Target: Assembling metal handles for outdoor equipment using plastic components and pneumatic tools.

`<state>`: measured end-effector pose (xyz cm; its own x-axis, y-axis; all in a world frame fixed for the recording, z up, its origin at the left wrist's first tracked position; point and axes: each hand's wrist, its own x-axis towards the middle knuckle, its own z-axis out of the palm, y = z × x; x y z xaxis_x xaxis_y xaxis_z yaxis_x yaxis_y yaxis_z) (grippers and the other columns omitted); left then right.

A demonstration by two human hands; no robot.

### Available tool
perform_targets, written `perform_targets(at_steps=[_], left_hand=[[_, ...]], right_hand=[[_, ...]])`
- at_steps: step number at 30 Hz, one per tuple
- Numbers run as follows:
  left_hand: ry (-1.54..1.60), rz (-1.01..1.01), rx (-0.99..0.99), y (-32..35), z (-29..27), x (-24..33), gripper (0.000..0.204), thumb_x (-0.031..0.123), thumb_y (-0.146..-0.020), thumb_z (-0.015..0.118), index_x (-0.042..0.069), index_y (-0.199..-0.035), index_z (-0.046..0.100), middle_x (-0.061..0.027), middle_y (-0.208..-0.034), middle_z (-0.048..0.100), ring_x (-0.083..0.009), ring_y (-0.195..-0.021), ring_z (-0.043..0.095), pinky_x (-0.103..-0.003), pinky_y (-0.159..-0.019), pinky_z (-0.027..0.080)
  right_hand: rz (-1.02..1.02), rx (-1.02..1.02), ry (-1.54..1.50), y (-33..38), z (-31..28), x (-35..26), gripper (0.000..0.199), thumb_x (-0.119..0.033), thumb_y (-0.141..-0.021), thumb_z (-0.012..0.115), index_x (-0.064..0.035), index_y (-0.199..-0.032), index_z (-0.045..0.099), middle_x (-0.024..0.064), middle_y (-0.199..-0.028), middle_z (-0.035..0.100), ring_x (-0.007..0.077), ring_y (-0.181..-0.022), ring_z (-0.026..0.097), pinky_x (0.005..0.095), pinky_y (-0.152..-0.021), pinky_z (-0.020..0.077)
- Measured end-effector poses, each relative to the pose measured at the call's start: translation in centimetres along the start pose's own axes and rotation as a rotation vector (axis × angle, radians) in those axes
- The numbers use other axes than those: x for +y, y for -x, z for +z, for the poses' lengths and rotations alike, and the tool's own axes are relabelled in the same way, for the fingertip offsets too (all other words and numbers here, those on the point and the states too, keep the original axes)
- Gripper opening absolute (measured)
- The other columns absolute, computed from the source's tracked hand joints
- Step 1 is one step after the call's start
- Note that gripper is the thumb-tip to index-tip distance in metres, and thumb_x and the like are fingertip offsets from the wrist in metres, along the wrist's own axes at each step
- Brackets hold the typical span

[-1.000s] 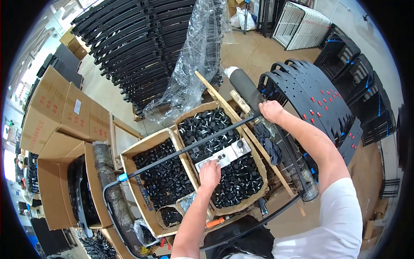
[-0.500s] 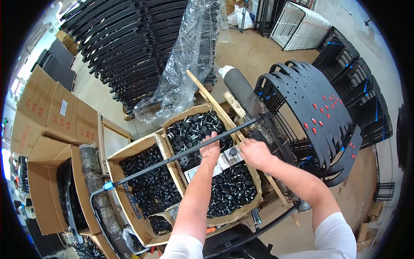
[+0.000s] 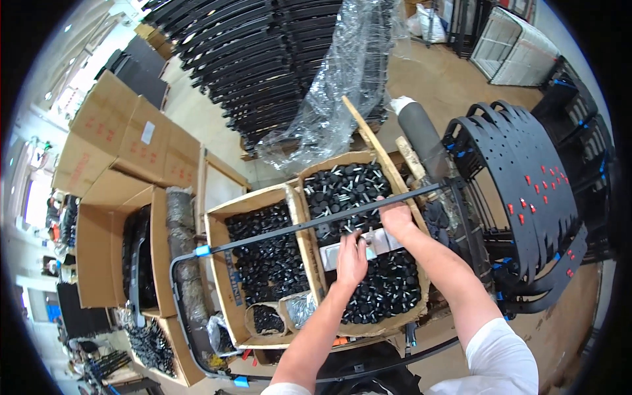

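My left hand (image 3: 352, 262) is over a silvery metal plate (image 3: 384, 242), with its fingertips brought together; whatever lies between them is too small to make out. The plate lies across an open carton (image 3: 423, 289) of black round-headed feet with bolt stems (image 3: 342, 191). My right hand (image 3: 397, 217) reaches in at the carton's right side, just under a black tubular frame (image 3: 276, 232). Its fingertips are hidden by the bar, so their grip does not show. The frame spans the cartons, with blue tape (image 3: 202, 251) on its left corner.
A second carton (image 3: 214, 276) of small black parts stands to the left, with a small tub (image 3: 266, 319) inside. Curved black panels (image 3: 526, 178) with red pieces stand at right. Stacked black bars (image 3: 263, 59), plastic film (image 3: 336, 85) and tall cartons (image 3: 131, 145) surround the spot.
The view has swung left. My left hand, open above the feet earlier, has come down to the metal plate. My right hand has moved off the plate, up to the frame's bar.
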<state>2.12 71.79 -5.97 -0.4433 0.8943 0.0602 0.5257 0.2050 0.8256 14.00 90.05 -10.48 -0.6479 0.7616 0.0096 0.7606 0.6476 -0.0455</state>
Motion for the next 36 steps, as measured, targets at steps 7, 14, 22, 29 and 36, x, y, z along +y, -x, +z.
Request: perform_targets(at_steps=[7, 14, 22, 29, 36], left_hand=[[0.394, -0.272, -0.060, 14.1, -11.3, 6.4, 0.036, 0.017, -0.108, 0.059, 0.000, -0.140, 0.060, -0.0138, -0.116, 0.066, -0.0209, -0.100, 0.064, -0.036, -0.092, 0.053], [0.476, -0.435, -0.209, 23.2, -16.4, 3.9, 0.037, 0.021, -0.108, 0.062, 0.003, -0.140, 0.062, -0.0131, -0.120, 0.072, -0.0189, -0.108, 0.068, -0.034, -0.097, 0.053], [0.442, -0.177, -0.316, 27.1, -18.7, 3.1, 0.041, 0.027, -0.106, 0.066, 0.009, -0.142, 0.061, -0.0184, -0.125, 0.072, -0.0264, -0.108, 0.071, -0.038, -0.095, 0.055], [0.432, -0.277, -0.285, 31.1, -26.9, 0.0, 0.038, 0.021, -0.104, 0.067, 0.005, -0.138, 0.063, -0.0155, -0.112, 0.075, -0.0203, -0.099, 0.073, -0.032, -0.088, 0.056], [0.359, -0.245, -0.218, 33.4, -30.5, -1.2, 0.038, 0.019, -0.102, 0.070, 0.004, -0.136, 0.064, -0.0165, -0.112, 0.074, -0.0230, -0.100, 0.073, -0.035, -0.090, 0.056]], right_hand=[[0.095, -0.070, -0.157, 2.5, -3.6, 0.4, 0.025, -0.013, -0.100, 0.053, -0.0024, -0.120, 0.063, 0.0216, -0.113, 0.064, 0.0410, -0.107, 0.068, 0.0492, -0.088, 0.0583], [-0.273, 0.111, -0.806, 8.4, -15.6, -9.2, 0.031, -0.009, -0.097, 0.065, -0.0023, -0.127, 0.064, 0.0192, -0.124, 0.061, 0.0415, -0.115, 0.063, 0.0459, -0.098, 0.0531], [-0.458, 0.147, -0.647, -0.5, -16.7, -17.1, 0.031, -0.005, -0.095, 0.062, -0.0019, -0.125, 0.066, 0.0184, -0.123, 0.062, 0.0403, -0.116, 0.063, 0.0477, -0.099, 0.0530], [-0.453, -0.012, -0.283, -3.2, -17.9, -20.1, 0.024, -0.010, -0.093, 0.062, -0.0038, -0.114, 0.071, 0.0183, -0.114, 0.064, 0.0399, -0.114, 0.064, 0.0505, -0.097, 0.0537], [-0.171, -0.011, -0.092, -3.4, -18.7, -23.4, 0.034, -0.039, -0.101, 0.060, -0.0079, -0.106, 0.073, 0.0202, -0.100, 0.077, 0.0414, -0.097, 0.074, 0.0548, -0.087, 0.0578]])
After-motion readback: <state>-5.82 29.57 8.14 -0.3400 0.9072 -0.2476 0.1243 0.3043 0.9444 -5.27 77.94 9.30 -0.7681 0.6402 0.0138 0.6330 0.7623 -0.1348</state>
